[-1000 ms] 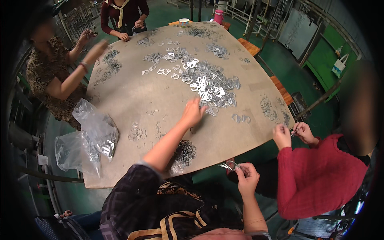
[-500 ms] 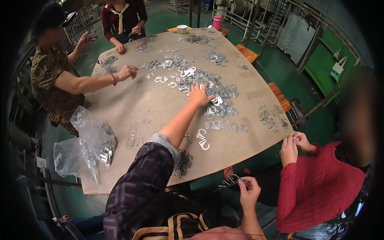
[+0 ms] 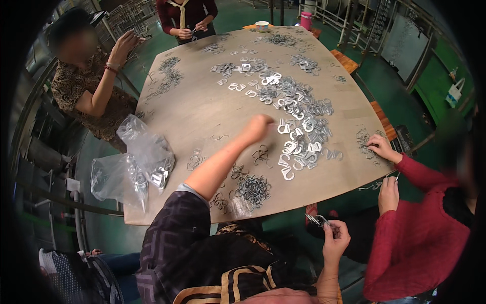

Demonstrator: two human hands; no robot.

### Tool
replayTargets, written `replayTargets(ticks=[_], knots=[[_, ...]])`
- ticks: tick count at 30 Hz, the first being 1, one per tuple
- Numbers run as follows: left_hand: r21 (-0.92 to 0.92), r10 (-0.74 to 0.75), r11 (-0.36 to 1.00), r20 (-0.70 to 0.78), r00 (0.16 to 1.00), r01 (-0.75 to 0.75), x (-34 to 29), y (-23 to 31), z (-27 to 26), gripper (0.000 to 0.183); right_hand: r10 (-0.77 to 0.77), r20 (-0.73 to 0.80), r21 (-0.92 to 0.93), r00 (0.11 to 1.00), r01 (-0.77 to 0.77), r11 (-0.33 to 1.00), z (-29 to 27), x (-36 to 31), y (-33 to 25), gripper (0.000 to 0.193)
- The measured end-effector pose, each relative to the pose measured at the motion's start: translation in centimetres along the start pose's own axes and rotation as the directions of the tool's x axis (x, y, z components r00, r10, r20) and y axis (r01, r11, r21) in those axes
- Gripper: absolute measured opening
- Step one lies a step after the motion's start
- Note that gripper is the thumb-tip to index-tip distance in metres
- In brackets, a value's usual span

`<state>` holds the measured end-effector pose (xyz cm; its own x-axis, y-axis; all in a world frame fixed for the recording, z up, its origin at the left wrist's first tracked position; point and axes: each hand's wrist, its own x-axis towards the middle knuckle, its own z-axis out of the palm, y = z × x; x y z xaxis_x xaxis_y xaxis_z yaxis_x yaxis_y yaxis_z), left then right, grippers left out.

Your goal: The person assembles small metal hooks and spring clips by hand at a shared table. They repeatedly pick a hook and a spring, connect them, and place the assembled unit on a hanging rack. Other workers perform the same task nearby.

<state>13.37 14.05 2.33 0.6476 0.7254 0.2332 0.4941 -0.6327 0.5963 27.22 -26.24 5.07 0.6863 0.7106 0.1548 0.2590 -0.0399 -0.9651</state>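
Flat silver metal buckle-like pieces with a D-shaped opening lie in a long heap (image 3: pixel 304 126) on the brown-covered table (image 3: pixel 202 111). At the heap's left edge is my left hand (image 3: pixel 257 129), raised and slightly blurred. Its fingers look curled in; what they hold, if anything, I cannot make out. In front of the table's near edge, my right hand (image 3: pixel 336 240) pinches several bent metal hooks (image 3: pixel 317 219) between thumb and fingers. A pile of thin wire hooks (image 3: pixel 253 190) lies near the front edge, below my left forearm, with a small clear plastic bag (image 3: pixel 241 206) beside it.
A clear plastic bag (image 3: pixel 147 157) with shiny metal pieces rests at the table's left. A person in a patterned shirt (image 3: pixel 93 96) stands left, another (image 3: pixel 186 20) at the far side. On the right, a person in a red sweater (image 3: pixel 410 243) reaches for small hooks (image 3: pixel 365 144).
My left hand has drawn back from the heap, going from spread flat on the pieces to curled. The view has shifted. The red-sweatered person now has one hand on the table.
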Motion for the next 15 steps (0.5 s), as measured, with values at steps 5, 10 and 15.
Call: replayTargets(ticks=[5,10,15], knots=[[0.578,-0.177,0.804,0.012,0.984,0.138,-5.5,-9.3,-7.3,0.011,0.013,0.048,0.056,0.999,-0.016,0.998,0.5,-0.5,0.4,0.006],[0.669,-0.187,0.742,0.149,0.971,0.04,-9.6,-8.9,-5.8,0.011,-0.004,0.096,0.047,0.995,-0.001,0.999,1.5,-0.7,-0.1,0.006],[0.655,-0.205,0.745,0.049,0.978,0.123,-8.7,-5.6,-3.9,0.011,-0.03,0.108,0.037,0.994,0.026,0.999,1.9,-1.0,-1.2,0.005]])
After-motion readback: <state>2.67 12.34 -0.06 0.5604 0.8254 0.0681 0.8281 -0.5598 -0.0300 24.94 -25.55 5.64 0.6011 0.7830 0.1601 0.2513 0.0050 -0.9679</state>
